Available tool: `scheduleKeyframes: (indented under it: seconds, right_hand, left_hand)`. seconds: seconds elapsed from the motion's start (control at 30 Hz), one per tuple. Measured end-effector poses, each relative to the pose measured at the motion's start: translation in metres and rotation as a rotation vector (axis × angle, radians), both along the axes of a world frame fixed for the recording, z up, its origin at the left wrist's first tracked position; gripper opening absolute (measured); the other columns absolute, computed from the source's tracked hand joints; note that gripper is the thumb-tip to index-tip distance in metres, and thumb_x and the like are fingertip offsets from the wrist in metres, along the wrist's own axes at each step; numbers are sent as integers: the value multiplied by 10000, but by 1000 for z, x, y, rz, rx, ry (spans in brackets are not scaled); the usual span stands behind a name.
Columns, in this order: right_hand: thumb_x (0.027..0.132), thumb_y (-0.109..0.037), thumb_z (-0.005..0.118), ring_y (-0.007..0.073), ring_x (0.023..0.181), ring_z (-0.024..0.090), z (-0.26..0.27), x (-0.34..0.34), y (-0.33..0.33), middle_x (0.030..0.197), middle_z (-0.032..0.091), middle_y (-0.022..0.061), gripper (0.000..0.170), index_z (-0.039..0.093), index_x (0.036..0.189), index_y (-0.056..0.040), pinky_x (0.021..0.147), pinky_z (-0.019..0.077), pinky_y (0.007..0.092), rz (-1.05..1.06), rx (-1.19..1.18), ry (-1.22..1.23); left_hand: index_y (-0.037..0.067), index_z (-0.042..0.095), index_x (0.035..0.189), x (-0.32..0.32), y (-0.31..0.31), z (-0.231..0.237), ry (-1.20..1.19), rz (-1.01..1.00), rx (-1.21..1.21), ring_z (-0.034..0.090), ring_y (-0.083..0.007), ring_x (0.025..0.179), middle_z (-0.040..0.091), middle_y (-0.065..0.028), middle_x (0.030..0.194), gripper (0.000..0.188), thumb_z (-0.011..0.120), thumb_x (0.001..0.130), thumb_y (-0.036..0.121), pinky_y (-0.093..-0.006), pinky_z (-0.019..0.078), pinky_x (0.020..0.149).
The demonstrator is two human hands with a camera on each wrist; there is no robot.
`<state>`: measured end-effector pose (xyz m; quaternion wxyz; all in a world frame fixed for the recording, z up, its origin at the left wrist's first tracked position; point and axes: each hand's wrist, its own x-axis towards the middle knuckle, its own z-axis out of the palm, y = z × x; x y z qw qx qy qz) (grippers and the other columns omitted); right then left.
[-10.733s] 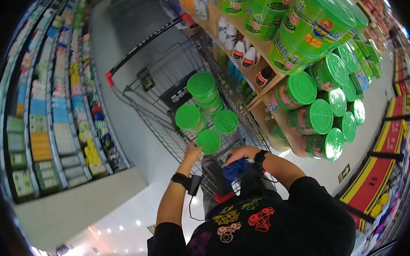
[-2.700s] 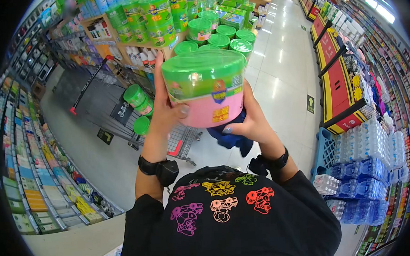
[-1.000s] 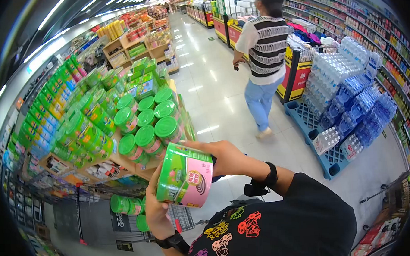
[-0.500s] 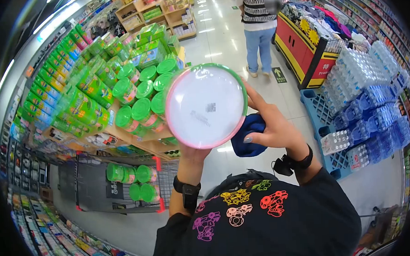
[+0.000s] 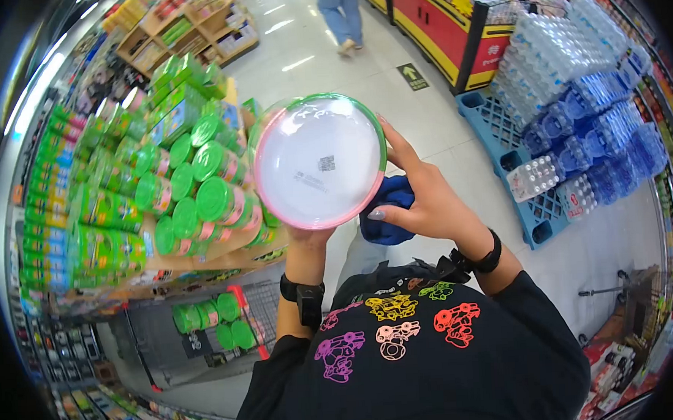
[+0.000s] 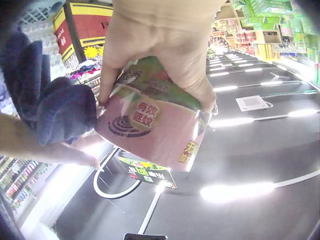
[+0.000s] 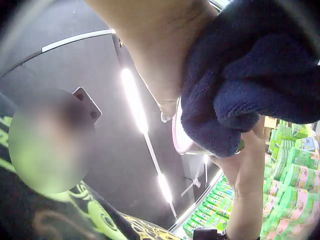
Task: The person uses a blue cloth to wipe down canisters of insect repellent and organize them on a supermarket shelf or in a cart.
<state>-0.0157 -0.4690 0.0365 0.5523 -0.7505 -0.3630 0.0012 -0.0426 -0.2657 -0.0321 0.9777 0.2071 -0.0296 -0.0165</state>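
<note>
A pink-and-green tub [image 5: 319, 161] is held up with its white round base towards the head camera. The left hand [image 5: 307, 238] grips it from behind and below, its fingers mostly hidden there; in the left wrist view that hand [image 6: 160, 47] spans the tub [image 6: 150, 125], thumb and fingers on opposite sides. At the tub's right edge, the right hand [image 5: 435, 201] touches the rim with extended fingers. A dark blue cloth [image 5: 388, 211] hangs in its grasp, bunched under the palm, and covers much of the right wrist view [image 7: 240, 85].
Stacked green-lidded tubs [image 5: 218, 197] fill a display at left. Below it stands a shopping cart [image 5: 258, 305] holding several similar tubs. Bottled water packs [image 5: 599, 131] sit on a blue pallet [image 5: 500, 133] at right. A person in blue jeans [image 5: 339, 12] is in the aisle.
The tub has turned from its label side to its base. The right hand has shifted from the tub's top to its right edge. The person in jeans has moved farther up the aisle.
</note>
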Motion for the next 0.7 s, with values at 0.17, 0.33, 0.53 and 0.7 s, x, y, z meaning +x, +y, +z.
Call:
scheduleKeyframes:
  seconds: [0.17, 0.33, 0.53, 0.7]
  right_hand:
    - [622, -349, 786, 442, 1160, 466, -5, 53, -11, 1301, 407, 311, 1191, -44, 1428, -66, 968, 393, 413, -59, 177, 187]
    - [517, -476, 817, 375, 1225, 417, -12, 139, 17, 1399, 216, 244, 1370, -129, 1418, -64, 990, 366, 415, -85, 180, 92]
    - [536, -412, 844, 327, 1295, 316, -5, 235, 42, 1409, 258, 203, 1370, -152, 1414, -73, 1075, 217, 410, 118, 174, 162]
    - [522, -399, 853, 247, 1297, 294, -31, 293, 49, 1386, 301, 145, 1305, -25, 1413, -27, 1073, 229, 387, 304, 257, 575]
  left_hand:
    - [149, 253, 1415, 76, -15, 22, -376, 15, 174, 278, -313, 1320, 264, -96, 1454, 861, 422, 782, 708, -524, 248, 1072]
    - [124, 190, 1426, 146, 10, 22, -234, 120, 469, 285, -268, 1322, 250, -87, 1456, 1029, 562, 674, 720, -441, 278, 1072]
    - [-13, 261, 1387, 217, 34, 55, -301, 213, 612, 375, -242, 1273, 352, -150, 1396, 1139, 773, 565, 586, -377, 317, 1042]
    - [-4, 284, 1388, 254, 50, 53, -307, 271, 782, 360, -232, 1281, 351, -163, 1395, 1140, 787, 548, 580, -349, 280, 1055]
